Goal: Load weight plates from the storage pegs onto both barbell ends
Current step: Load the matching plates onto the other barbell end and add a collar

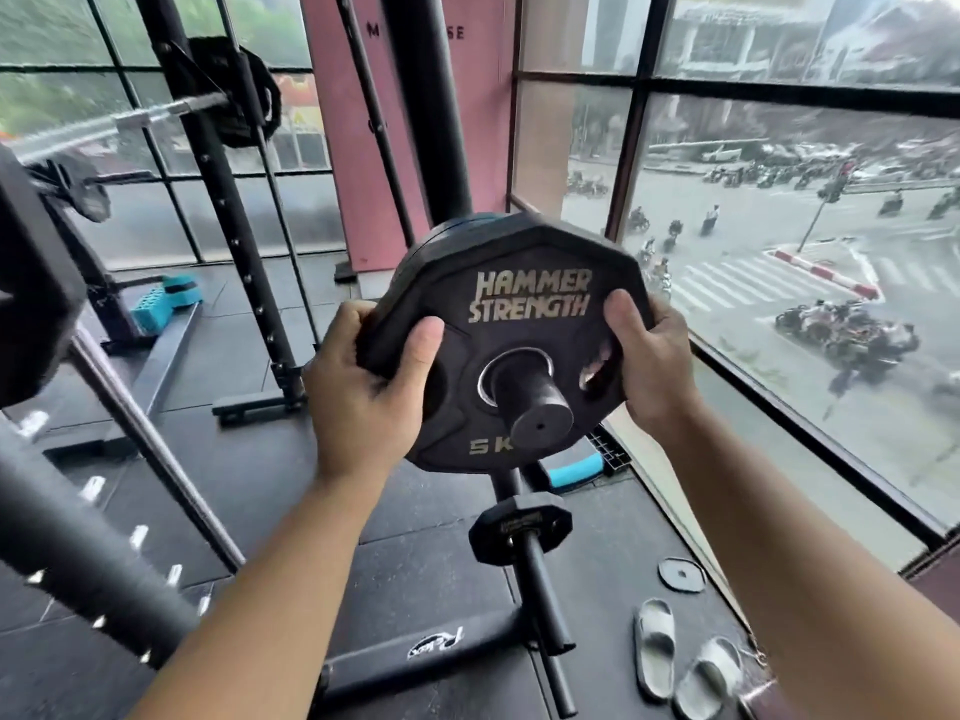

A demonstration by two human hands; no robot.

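Black rubber, many-sided, the weight plate [519, 324] hangs on the storage peg [535, 402], which passes through its steel-ringed centre hole and juts out toward the person. It is not yet off.

The left hand [363, 387] grips the rim left of the peg, thumb [421, 350] laid across the face and the fingers curled out of sight behind. The right hand [652, 366] grips the rim right of the peg in the same way, and what look like its fingertips show through the grip slot. Both hands are closed firmly on the plate and equally near it.

The coming move turns on the peg's long axis. It runs from the plate toward the wearer, so I judge the plate must slide straight back along it, kept square so the hole does not bind. A short length of peg is left to clear.

Above the peg, pale metallic letters read "HAMMER STRENGTH". Below it "5 K" shows, the rest hidden by the peg's end.

Behind the plate on the same peg sits a blue-edged plate [467, 223]. Below the peg a smaller plate [519, 527] rests on a lower peg [545, 615]. Its label is too small to read.

Up and left of the peg, well apart, the barbell [119, 124] lies in the rack with a dark plate [244, 90] on its far end. Low and right of the peg, a pair of sandals [685, 662] lies on the floor.
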